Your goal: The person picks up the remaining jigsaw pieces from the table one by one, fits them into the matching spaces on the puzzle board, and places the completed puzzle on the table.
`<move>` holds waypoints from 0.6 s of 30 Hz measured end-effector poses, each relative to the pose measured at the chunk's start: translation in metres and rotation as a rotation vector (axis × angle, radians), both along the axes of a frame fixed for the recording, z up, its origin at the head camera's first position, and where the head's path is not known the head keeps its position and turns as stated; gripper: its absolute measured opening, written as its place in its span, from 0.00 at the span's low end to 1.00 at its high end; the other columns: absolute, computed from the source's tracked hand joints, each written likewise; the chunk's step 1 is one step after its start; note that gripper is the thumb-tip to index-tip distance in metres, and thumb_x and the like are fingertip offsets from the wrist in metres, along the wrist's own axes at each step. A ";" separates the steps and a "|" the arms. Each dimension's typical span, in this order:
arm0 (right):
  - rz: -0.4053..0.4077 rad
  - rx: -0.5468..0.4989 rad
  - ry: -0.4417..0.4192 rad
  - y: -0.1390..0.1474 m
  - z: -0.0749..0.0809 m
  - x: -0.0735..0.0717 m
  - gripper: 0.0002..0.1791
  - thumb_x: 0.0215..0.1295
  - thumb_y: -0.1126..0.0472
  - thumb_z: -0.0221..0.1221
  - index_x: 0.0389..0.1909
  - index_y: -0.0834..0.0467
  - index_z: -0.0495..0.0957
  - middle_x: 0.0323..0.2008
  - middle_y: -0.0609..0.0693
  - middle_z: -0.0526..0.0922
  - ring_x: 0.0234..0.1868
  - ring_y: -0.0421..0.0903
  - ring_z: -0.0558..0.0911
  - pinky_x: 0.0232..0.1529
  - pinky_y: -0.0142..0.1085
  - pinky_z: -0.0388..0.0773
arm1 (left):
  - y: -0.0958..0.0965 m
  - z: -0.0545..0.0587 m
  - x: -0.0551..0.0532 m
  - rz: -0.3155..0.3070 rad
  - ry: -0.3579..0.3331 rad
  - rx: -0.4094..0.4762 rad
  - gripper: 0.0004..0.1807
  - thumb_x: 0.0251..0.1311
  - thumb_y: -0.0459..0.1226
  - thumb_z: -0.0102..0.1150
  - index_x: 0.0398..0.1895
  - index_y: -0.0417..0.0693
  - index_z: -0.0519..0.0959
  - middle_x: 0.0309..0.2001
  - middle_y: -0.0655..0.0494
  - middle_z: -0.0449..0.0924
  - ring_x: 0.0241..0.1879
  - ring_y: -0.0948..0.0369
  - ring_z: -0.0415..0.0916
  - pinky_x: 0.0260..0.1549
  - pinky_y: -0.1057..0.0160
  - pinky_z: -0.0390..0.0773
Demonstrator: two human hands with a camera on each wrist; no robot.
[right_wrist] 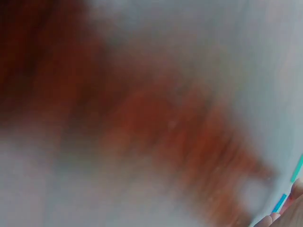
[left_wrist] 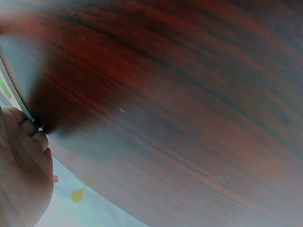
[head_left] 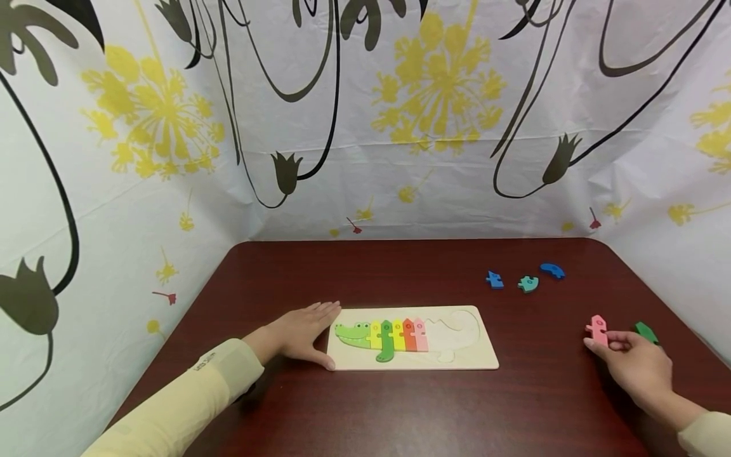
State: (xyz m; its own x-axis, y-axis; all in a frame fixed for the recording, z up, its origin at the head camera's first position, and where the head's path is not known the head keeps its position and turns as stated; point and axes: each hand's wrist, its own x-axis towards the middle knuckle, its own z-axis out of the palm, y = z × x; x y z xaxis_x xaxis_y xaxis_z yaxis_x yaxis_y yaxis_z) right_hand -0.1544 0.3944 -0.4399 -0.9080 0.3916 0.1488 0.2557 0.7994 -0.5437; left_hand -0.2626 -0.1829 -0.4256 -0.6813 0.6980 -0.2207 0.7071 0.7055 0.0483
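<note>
A flat wooden puzzle board (head_left: 488,355) carries a crocodile made of coloured pieces: a light green head (head_left: 353,336), then yellow, green, orange and pink body pieces. Its right part shows only the drawn outline of a tail. At the board's left edge my left hand (head_left: 301,333) rests with straight fingers and the thumb spread to the near corner. Far to the right, my right hand (head_left: 639,368) pinches a pinkish-red puzzle piece (head_left: 598,329) between thumb and fingers. A dark green piece (head_left: 646,332) lies just behind that hand, partly hidden by it.
Toward the back right of the dark red table (head_left: 400,412) lie a small blue piece (head_left: 494,280), a teal piece (head_left: 528,284) and a curved blue piece (head_left: 552,270). A white cloth (head_left: 354,127) with printed flowers hangs behind and beside the table.
</note>
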 end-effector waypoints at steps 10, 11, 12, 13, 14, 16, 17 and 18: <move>0.034 -0.025 0.083 -0.016 0.005 -0.007 0.35 0.64 0.43 0.62 0.46 0.76 0.73 0.31 0.61 0.79 0.26 0.45 0.74 0.20 0.32 0.68 | 0.000 -0.001 0.000 -0.001 0.007 -0.002 0.68 0.43 0.81 0.41 0.78 0.44 0.43 0.77 0.52 0.41 0.75 0.57 0.39 0.70 0.58 0.47; 0.040 -0.024 0.091 -0.019 0.006 -0.007 0.35 0.64 0.44 0.62 0.46 0.76 0.74 0.31 0.60 0.80 0.26 0.45 0.74 0.20 0.32 0.68 | 0.000 -0.001 0.000 0.000 0.007 -0.001 0.68 0.43 0.81 0.41 0.78 0.44 0.43 0.77 0.52 0.41 0.75 0.57 0.39 0.70 0.58 0.47; 0.047 -0.022 0.096 -0.021 0.006 -0.007 0.34 0.64 0.43 0.62 0.46 0.75 0.74 0.31 0.61 0.80 0.26 0.45 0.74 0.20 0.32 0.68 | 0.000 -0.001 0.000 0.001 0.007 -0.001 0.68 0.43 0.81 0.41 0.78 0.44 0.43 0.77 0.52 0.41 0.75 0.57 0.39 0.70 0.58 0.47; 0.053 -0.020 0.101 -0.023 0.007 -0.008 0.34 0.64 0.43 0.62 0.46 0.75 0.74 0.31 0.61 0.80 0.26 0.45 0.74 0.20 0.32 0.68 | 0.000 -0.001 0.000 0.001 0.009 -0.001 0.68 0.43 0.81 0.41 0.78 0.44 0.43 0.77 0.52 0.41 0.75 0.57 0.39 0.70 0.58 0.47; 0.059 -0.016 0.108 -0.026 0.007 -0.008 0.34 0.64 0.43 0.62 0.46 0.74 0.74 0.31 0.60 0.80 0.26 0.45 0.74 0.20 0.32 0.68 | 0.000 -0.001 0.000 0.000 0.010 -0.001 0.68 0.43 0.81 0.41 0.78 0.44 0.43 0.77 0.52 0.41 0.75 0.57 0.39 0.70 0.59 0.47; 0.070 -0.010 0.121 -0.031 0.006 -0.008 0.33 0.63 0.44 0.63 0.46 0.73 0.75 0.32 0.60 0.80 0.26 0.44 0.74 0.20 0.32 0.68 | 0.000 -0.001 0.000 -0.002 0.009 0.001 0.68 0.43 0.81 0.41 0.78 0.44 0.44 0.77 0.52 0.41 0.75 0.57 0.39 0.70 0.59 0.47; 0.076 -0.006 0.129 -0.033 0.007 -0.008 0.32 0.63 0.44 0.63 0.46 0.73 0.76 0.32 0.60 0.80 0.26 0.43 0.74 0.20 0.31 0.68 | 0.000 0.000 0.000 -0.004 0.008 0.001 0.68 0.44 0.81 0.41 0.78 0.43 0.44 0.77 0.52 0.41 0.75 0.57 0.39 0.70 0.59 0.46; 0.082 -0.003 0.135 -0.036 0.007 -0.009 0.32 0.63 0.44 0.64 0.46 0.73 0.76 0.32 0.60 0.81 0.27 0.43 0.74 0.20 0.31 0.68 | 0.001 0.000 0.000 -0.004 0.007 0.001 0.68 0.44 0.81 0.42 0.78 0.43 0.44 0.77 0.52 0.41 0.75 0.57 0.39 0.70 0.59 0.46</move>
State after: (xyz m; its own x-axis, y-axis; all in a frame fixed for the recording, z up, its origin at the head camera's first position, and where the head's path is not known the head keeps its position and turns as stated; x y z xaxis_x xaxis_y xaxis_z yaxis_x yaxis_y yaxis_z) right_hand -0.1629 0.3581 -0.4328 -0.9085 0.3179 0.2711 0.1141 0.8130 -0.5709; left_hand -0.2629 -0.1823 -0.4258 -0.6796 0.7013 -0.2153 0.7105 0.7023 0.0445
